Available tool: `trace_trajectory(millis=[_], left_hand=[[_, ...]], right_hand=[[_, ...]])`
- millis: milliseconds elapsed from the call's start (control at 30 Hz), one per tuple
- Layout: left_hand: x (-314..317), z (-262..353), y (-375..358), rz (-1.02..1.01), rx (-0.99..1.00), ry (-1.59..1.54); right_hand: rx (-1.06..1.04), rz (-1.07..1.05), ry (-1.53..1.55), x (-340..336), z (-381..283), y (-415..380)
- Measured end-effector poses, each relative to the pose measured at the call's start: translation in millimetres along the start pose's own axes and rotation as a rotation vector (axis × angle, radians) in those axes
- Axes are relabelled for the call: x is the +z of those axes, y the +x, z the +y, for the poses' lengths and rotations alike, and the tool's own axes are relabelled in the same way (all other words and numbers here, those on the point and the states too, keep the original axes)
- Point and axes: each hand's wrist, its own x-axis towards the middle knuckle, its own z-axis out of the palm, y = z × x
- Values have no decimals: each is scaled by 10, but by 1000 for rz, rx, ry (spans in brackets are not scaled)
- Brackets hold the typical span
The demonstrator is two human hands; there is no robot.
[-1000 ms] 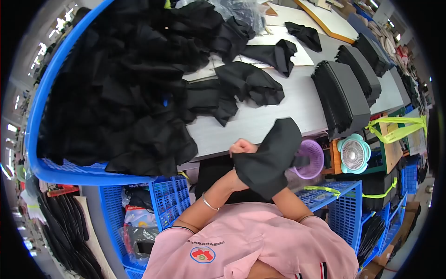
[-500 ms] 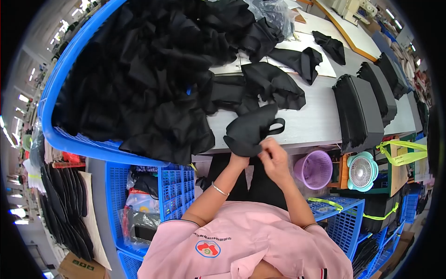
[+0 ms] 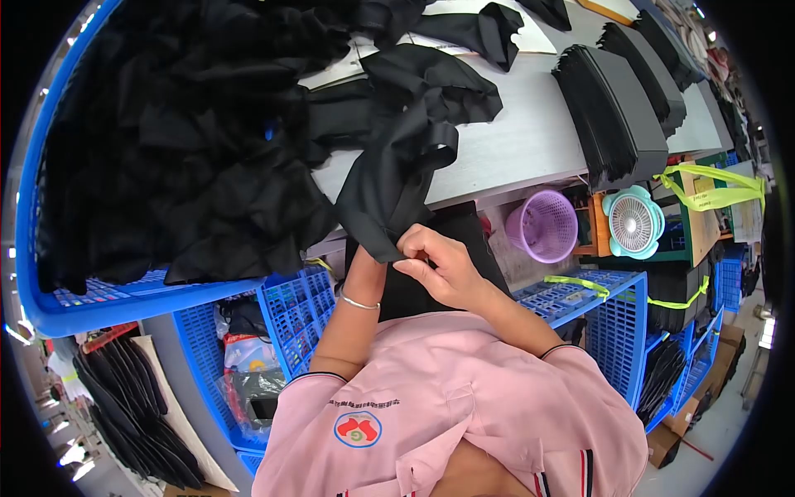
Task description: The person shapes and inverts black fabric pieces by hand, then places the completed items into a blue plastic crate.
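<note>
Here, our right hand [image 3: 443, 269] pinches, fingers nearly closed, the lower end of a black cloth piece [image 3: 385, 186] at the desk's [image 3: 530, 124] near edge, presumably steadying it; cloth hides our left hand, whose grip we cannot tell.

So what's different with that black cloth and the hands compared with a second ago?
The black cloth piece has moved left, away from the purple basket. The right hand, hidden behind it before, now shows, its fingers pinching the cloth's lower edge. The left hand, visible earlier, is now hidden by the cloth. The purple basket, the small fan and the dark stacks stayed where they were.
</note>
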Motion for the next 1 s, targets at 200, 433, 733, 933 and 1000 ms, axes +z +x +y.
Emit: trace_trajectory(millis=[200,433,733,933,1000], left_hand=[[80,150,-129,-15,5,63],[106,143,-375,-3,12,168],[223,317,-287,-13,35,215],[219,278,-349,-385,165,595],[140,199,-401,-404,264,890]], right_hand=[[123,-83,118,7,-40,-52],[155,-171,108,96,14,-197],[250,252,-102,-297,-12,-289],[-44,526,-619,-771,-67,319],[40,368,-673,-809,92,320]])
